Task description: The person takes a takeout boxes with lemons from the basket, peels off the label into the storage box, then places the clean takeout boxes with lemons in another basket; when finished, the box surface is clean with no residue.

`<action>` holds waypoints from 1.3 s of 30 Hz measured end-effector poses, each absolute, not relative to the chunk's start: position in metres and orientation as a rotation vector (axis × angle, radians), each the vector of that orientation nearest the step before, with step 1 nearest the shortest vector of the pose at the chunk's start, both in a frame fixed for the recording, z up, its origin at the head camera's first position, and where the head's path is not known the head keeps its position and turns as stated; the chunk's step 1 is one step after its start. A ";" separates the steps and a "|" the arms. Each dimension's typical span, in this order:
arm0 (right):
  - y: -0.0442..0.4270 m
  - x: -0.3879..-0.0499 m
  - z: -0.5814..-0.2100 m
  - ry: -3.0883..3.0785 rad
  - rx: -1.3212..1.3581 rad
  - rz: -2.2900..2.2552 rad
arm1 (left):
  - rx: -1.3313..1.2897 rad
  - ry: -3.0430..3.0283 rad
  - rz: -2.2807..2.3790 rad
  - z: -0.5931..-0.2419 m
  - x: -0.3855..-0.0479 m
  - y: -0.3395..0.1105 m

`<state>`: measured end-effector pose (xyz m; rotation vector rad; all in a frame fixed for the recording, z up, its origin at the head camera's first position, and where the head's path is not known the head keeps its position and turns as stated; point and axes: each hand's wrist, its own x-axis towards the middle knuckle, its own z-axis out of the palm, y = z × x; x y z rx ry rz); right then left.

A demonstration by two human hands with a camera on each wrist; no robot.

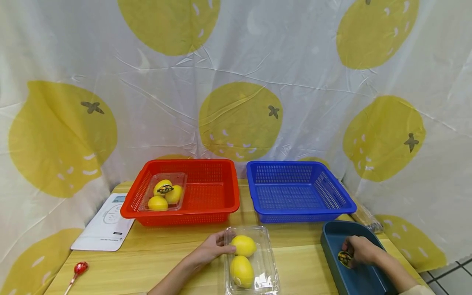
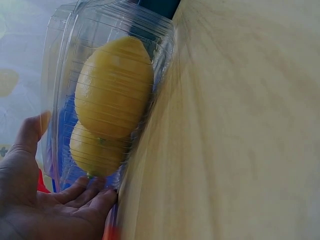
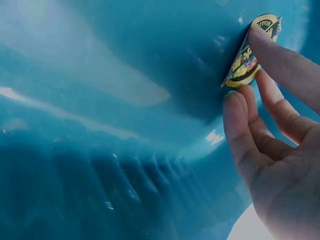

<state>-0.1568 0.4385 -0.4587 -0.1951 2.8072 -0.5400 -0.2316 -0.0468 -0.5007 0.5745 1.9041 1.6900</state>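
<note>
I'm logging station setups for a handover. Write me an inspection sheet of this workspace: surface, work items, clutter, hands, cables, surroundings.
Surface: wood-grain table; no spill seen.
Work items: clear container with two lemons; yellow-and-black sticker; teal tray; red basket holding another container with three lemons and a dark label; blue basket.
Clutter: printed white sheet and red lollipop-like item at left; brownish item beside the blue basket, too unclear to name.
Hands: left hand holds the clear container's edge; right hand pinches the sticker at the teal tray.
Cables: nothing seen.
Surroundings: lemon-print curtain behind; tiled floor at lower right.
</note>
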 end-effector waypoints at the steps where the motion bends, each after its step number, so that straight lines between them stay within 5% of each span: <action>1: 0.439 -0.157 -0.459 2.813 -0.212 -0.539 | 0.577 1.903 1.692 -0.501 -0.232 -0.047; 25: 0.430 -0.156 -0.444 2.897 -0.148 -0.509 | 0.589 1.890 1.696 -0.502 -0.233 -0.047; 39: 0.382 -0.151 -0.406 2.873 -0.231 -0.696 | 0.573 1.881 1.708 -0.503 -0.233 -0.048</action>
